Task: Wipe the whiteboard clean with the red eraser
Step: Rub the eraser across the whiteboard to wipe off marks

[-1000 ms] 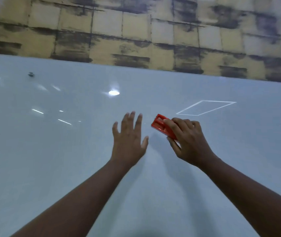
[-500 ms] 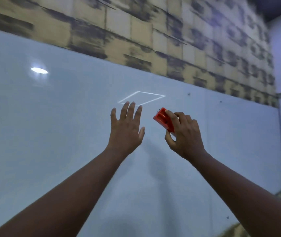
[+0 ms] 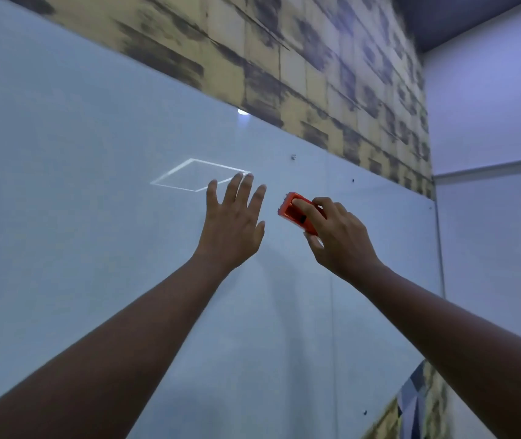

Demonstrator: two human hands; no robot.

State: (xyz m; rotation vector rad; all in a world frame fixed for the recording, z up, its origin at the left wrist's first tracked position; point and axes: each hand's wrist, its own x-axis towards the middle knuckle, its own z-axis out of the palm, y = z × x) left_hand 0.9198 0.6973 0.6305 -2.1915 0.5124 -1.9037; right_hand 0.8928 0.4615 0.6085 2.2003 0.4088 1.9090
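A large whiteboard [image 3: 78, 185] fills most of the wall ahead. My right hand [image 3: 338, 239] grips the red eraser [image 3: 294, 212] and holds it against the board, right of centre. My left hand [image 3: 234, 223] lies flat on the board with its fingers spread, just left of the eraser. A bright quadrilateral outline [image 3: 199, 175], likely a reflection, shows on the board beside my left fingertips. I see no clear pen marks near the hands.
Above the board runs a wall of yellowish tiles with dark smears [image 3: 284, 68]. A pale side wall [image 3: 490, 122] meets the board's right edge. Small dark mounting dots [image 3: 293, 157] sit on the board; a lamp reflection [image 3: 242, 111] shines near its top edge.
The view has swung right, so the right wall now shows. The bright outline shifted from right of my hands to the left. Both hands kept their pose on the board.
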